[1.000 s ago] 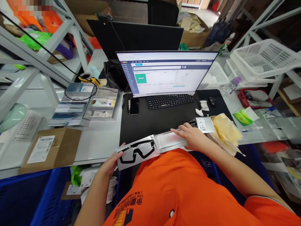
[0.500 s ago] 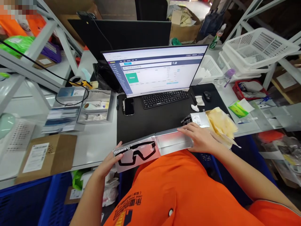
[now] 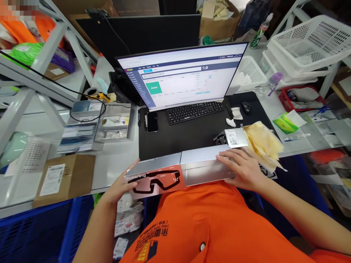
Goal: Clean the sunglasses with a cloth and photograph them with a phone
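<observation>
A long silver box [image 3: 189, 166] lies along the near edge of the black desk mat [image 3: 192, 137]. Its left half is a sleeve printed with black goggles and the word "Wakening". My left hand [image 3: 120, 186] grips the box's left end, fingers curled round it. My right hand [image 3: 242, 168] lies on the right end, fingers bent over the top and side. Just beyond my right hand sit a small labelled silver packet [image 3: 235, 137] and a crumpled yellow bag [image 3: 263, 142].
A monitor [image 3: 181, 76], keyboard [image 3: 194, 111], phone [image 3: 152, 121] and mouse [image 3: 246, 107] stand behind the box. A cardboard box [image 3: 64, 179] lies at the left, clear trays [image 3: 115, 122] beyond it. White baskets [image 3: 298, 47] stack at the right. Blue crates [image 3: 33, 230] sit below.
The silver box has tipped so that its top and front faces both show, and it sits nearer the desk edge. Both hands stayed at its ends.
</observation>
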The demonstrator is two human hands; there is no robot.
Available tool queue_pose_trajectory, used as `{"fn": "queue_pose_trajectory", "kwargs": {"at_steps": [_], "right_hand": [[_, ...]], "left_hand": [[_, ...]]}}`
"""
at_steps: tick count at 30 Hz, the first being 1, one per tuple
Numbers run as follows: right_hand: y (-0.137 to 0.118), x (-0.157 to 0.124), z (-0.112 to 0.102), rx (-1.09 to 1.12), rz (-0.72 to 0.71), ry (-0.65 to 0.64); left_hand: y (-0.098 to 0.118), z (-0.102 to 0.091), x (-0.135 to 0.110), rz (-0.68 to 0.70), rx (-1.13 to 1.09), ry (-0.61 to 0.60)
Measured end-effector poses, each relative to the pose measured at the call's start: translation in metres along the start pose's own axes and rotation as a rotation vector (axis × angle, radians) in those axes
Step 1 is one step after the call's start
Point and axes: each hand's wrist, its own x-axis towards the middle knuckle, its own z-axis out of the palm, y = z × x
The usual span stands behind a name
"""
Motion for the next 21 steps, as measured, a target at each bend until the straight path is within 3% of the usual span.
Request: {"fn": "queue_pose_trajectory", "kwargs": {"at_steps": [5,13,21], "right_hand": [[-0.003,0.000,-0.008,0.064,0.091,-0.029],[-0.007,-0.007,-0.006,0.097,0.063,-0.129],[-0.017,0.008,-0.017,-0.024,0.063,-0.230]], "left_hand": [[0.001,0.000,0.009,-0.031,-0.107,-0.033],[-0.020,0.017,0.013,-0.048,-0.271,-0.095],[-0.020,0.001,0.011,-0.054,-0.204,-0.029]]}}
